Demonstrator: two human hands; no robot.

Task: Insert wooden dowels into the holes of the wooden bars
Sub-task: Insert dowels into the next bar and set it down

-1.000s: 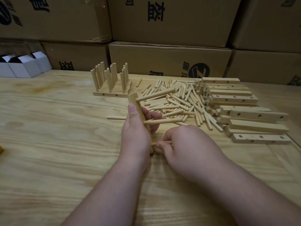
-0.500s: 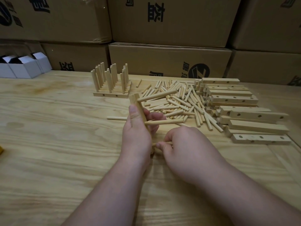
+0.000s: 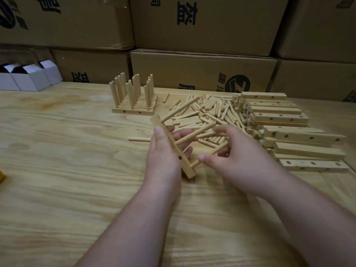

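While gripping the bar (image 3: 174, 149), left hand (image 3: 162, 151) upright, thumb atop.

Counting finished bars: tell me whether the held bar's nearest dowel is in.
In: the nearest dowel stands out of the bar in the left hand.

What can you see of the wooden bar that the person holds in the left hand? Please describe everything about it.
The wooden bar is a pale, square-edged strip of light wood, held above the table and tilted, its far end higher. The left hand grips its middle, thumb on the near face. Three dowels stick out of it toward the right: one near the top, one in the middle, one near the bottom end. A dark round hole shows on its side. The right hand is at the lowest dowel, slightly blurred.
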